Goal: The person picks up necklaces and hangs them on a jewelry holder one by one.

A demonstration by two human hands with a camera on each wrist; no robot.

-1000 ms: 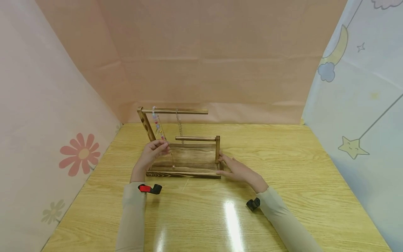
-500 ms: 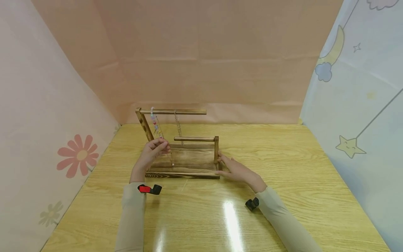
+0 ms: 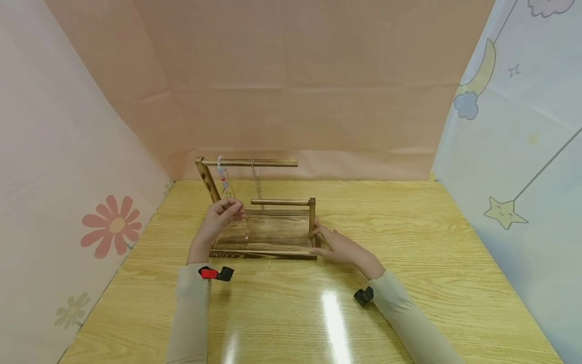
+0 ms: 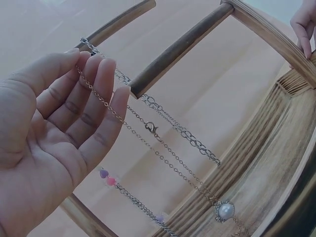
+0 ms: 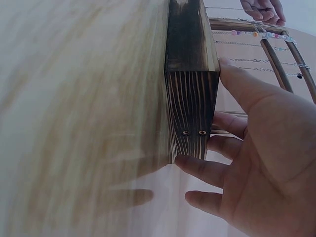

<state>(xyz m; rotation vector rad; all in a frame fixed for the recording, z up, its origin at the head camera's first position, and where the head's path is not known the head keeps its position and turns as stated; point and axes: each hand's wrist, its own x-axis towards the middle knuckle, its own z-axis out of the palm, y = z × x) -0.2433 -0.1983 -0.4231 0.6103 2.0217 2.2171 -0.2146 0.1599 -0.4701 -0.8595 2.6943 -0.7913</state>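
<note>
My left hand (image 3: 219,220) pinches a thin chain necklace between thumb and fingertips, over the left part of a wooden jewelry stand (image 3: 263,254). From the pinch the necklace drops in two strands to a pearl pendant (image 4: 226,211); its lobster clasp (image 4: 151,128) shows in the left wrist view. A colorful beaded strand (image 3: 223,177) and a silver chain (image 3: 257,182) hang from the stand's upper bar (image 3: 277,163). At the stand's right end, my right hand (image 3: 343,246) rests its spread fingertips and thumb against the post and base corner (image 5: 192,98).
The lower bar (image 3: 281,201) juts left from the right post, close to my left fingers. The stand sits on a wood-grain table (image 3: 386,217). Behind it rises a peach backdrop (image 3: 291,91), with printed sheets (image 3: 514,167) at the sides.
The pearl pendant has shifted slightly to the left. The view has tilted a little; the left pinch and the right hand's contact with the stand look the same.
</note>
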